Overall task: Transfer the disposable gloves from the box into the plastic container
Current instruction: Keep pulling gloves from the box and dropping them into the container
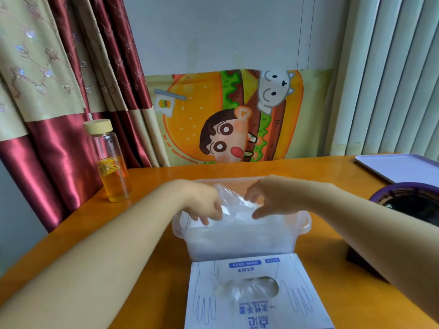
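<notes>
— Whereabouts of the crumpled clear thin-plastic disposable gloves point(234, 203)?
— Pinched by left hand point(204, 205) and right hand point(268, 198), fingers curled, over the translucent rectangular plastic container point(305, 222); more film piled inside.
— Any writing?
— Blue "一次性手套", upside down, on the white cardboard glove box point(204, 281) just in front; small print blurred. Bunched gloves point(249, 288) in its oval opening.
— Further out?
— Glass bottle of amber liquid point(111, 162) left; lilac flat tray point(403, 167) and purple-rimmed dark bowl point(408, 198) right.

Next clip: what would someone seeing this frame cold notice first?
The left hand and right hand meet at the table's centre, both gripping a crumpled clear glove over the plastic container. Nearest the camera lies the white glove box, with more gloves showing in its oval opening. Behind hangs a bright burger cartoon cloth; a glass bottle of orange liquid stands far left.
</notes>
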`<action>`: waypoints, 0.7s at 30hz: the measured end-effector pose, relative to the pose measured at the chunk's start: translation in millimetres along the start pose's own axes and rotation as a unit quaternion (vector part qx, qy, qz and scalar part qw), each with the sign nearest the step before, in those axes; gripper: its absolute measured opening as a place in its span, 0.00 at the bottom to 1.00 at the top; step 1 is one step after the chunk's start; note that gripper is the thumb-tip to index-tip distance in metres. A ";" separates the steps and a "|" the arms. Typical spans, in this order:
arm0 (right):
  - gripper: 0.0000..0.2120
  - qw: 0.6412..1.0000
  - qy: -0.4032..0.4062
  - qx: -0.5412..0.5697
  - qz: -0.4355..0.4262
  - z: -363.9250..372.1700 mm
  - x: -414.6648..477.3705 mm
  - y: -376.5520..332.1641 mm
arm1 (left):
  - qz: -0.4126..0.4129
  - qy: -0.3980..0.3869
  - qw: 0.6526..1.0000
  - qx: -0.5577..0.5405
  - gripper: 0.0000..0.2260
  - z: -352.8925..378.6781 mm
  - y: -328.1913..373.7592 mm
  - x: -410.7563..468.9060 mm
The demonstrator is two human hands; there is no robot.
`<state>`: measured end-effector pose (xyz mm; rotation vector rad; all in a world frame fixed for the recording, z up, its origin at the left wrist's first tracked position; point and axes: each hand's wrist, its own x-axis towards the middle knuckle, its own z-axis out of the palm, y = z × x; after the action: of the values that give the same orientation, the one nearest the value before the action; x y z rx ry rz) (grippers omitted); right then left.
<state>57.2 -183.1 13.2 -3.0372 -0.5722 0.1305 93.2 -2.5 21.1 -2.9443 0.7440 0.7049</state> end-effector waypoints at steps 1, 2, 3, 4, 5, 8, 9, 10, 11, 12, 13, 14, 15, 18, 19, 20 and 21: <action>0.19 0.999 0.038 0.019 -0.017 -7.5 -5.6 -2.2 | 0.011 0.031 0.999 -0.011 0.16 -6.1 -3.2 -6.5; 0.15 0.997 0.064 0.035 -0.036 -10.1 -17.3 -9.4 | 0.027 0.066 0.997 -0.025 0.15 -4.6 -3.9 -19.2; 0.11 0.994 0.082 0.047 -0.051 -12.8 -28.0 -15.7 | 0.050 0.106 0.992 -0.049 0.13 -4.1 -4.4 -29.4; 0.09 0.993 0.087 0.052 -0.064 -15.0 -36.1 -21.1 | 0.076 0.141 0.983 -0.087 0.11 -4.7 -4.6 -37.8; 0.08 0.993 0.075 0.056 -0.078 -12.1 -48.6 -28.6 | 0.098 0.158 0.973 -0.137 0.08 1.2 -2.9 -49.6; 0.10 0.993 -0.024 0.041 -0.111 13.2 -72.3 -41.9 | 0.133 0.114 0.957 -0.231 0.04 21.5 4.2 -76.5; 0.11 0.992 -0.044 0.028 -0.111 25.5 -76.0 -43.8 | 0.136 0.071 0.961 -0.232 0.04 31.0 7.1 -80.9; 0.13 0.993 -0.053 0.011 -0.108 36.3 -76.6 -44.4 | 0.130 0.025 0.969 -0.208 0.07 40.2 10.9 -82.4; 0.15 0.994 -0.055 0.000 -0.100 45.6 -75.9 -43.6 | 0.119 -0.014 0.979 -0.165 0.11 50.7 14.8 -81.9; 0.16 0.995 -0.051 -0.003 -0.091 52.3 -73.4 -41.6 | 0.112 -0.031 0.987 -0.112 0.18 60.8 19.2 -79.5; 0.16 0.996 -0.044 0.005 -0.082 58.0 -72.7 -40.8 | 0.108 -0.025 0.992 -0.065 0.24 73.8 23.0 -76.4; 0.15 0.996 -0.034 0.022 -0.074 61.1 -71.2 -39.5 | 0.112 -0.004 0.993 -0.040 0.29 85.1 26.4 -72.3; 0.15 0.997 -0.021 0.038 -0.068 63.6 -70.5 -38.7 | 0.124 0.021 0.991 -0.034 0.33 95.4 27.9 -68.3; 0.12 0.996 0.003 0.058 -0.064 70.0 -69.4 -39.5 | 0.141 0.064 0.986 -0.054 0.38 112.6 26.1 -58.9; 0.09 0.996 0.011 0.058 -0.065 71.9 -69.6 -41.3 | 0.137 0.066 0.987 -0.059 0.39 114.1 24.1 -56.8; 0.07 0.996 0.019 0.053 -0.069 74.5 -69.6 -43.1 | 0.134 0.069 0.986 -0.063 0.40 115.1 22.4 -55.9; 0.06 0.996 0.026 0.049 -0.076 75.6 -69.1 -45.3 | 0.133 0.073 0.986 -0.065 0.41 115.1 20.8 -55.6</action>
<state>-30.2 -163.8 -54.1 -2.8811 -0.7651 0.0693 -8.4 18.8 -56.3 -3.0727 1.1636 0.5740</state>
